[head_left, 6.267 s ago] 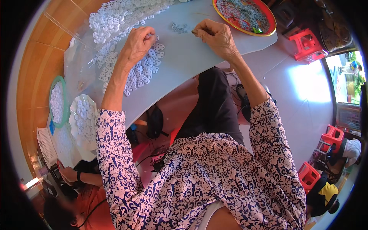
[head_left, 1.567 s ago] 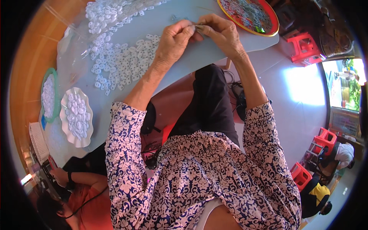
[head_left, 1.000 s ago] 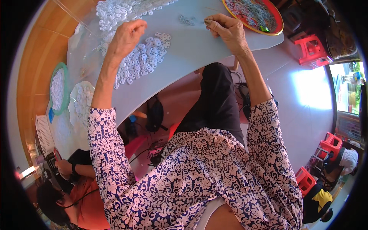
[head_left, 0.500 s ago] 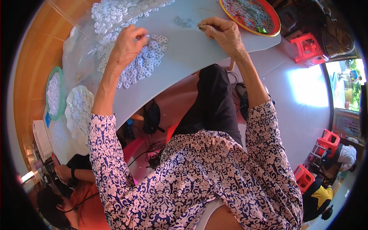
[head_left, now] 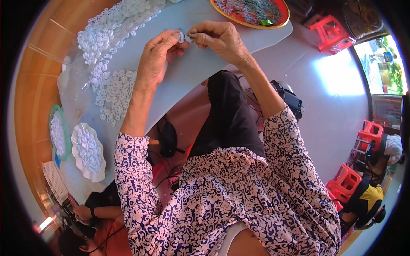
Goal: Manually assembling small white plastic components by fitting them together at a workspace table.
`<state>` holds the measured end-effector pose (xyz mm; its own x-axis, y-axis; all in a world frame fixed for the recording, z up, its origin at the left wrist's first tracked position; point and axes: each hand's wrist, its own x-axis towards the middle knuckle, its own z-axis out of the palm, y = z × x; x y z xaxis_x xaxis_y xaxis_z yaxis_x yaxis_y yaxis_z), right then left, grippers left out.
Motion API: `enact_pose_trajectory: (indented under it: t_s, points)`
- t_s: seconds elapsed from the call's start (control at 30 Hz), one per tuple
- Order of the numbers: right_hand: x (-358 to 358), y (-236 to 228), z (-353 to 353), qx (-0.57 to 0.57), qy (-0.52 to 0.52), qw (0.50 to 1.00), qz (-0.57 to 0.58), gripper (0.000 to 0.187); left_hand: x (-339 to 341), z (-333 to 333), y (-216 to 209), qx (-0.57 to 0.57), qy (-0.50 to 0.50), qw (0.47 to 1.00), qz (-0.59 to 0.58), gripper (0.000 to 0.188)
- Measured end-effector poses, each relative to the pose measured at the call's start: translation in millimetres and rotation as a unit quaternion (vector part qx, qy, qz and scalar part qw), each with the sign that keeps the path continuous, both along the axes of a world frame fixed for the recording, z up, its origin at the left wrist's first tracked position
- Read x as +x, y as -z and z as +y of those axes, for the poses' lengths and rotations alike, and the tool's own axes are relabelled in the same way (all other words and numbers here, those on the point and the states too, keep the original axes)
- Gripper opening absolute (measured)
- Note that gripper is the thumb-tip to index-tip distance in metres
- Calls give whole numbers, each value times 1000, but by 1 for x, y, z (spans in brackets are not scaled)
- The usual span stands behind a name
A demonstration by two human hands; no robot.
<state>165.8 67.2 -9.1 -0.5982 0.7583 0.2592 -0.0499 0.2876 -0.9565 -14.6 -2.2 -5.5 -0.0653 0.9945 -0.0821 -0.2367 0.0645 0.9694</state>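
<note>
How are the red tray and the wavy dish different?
The red tray has a smooth yellow rim; the wavy dish has a ruffled white one. The red tray holds thin grey bits; the wavy dish holds little white pieces. Both rest on the table and hold many small things.

Seemingly an indoor workroom: small white pieces point(head_left: 117, 91) heaped on a pale-grey table point(head_left: 183, 73), red plastic stools point(head_left: 347, 179) (low ones) nearby.

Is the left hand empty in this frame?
No, the left hand pinches a small white piece at its fingertips, with the right hand close beside it.
</note>
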Motion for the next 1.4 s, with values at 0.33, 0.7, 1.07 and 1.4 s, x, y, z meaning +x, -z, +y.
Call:
enact_pose_trajectory:
  t_s: [0.33, 0.7, 1.07, 1.4]
  points:
    - [-1, 2, 0, -6, -8, 1000, 25, 23, 5, 5, 3, 90, -8, 990, 106, 24]
    - [-3, 0, -2, 6, -21, 999, 29, 25, 5, 6, 6, 171, -53, 968, 175, 18]
    - [-3, 0, -1, 12, -8, 998, 62, 25, 17, 10, 4, 210, -115, 939, 247, 16]
    - [-4, -3, -4, 15, 5, 999, 41, 28, 12, 9, 4, 198, -88, 943, 254, 19]
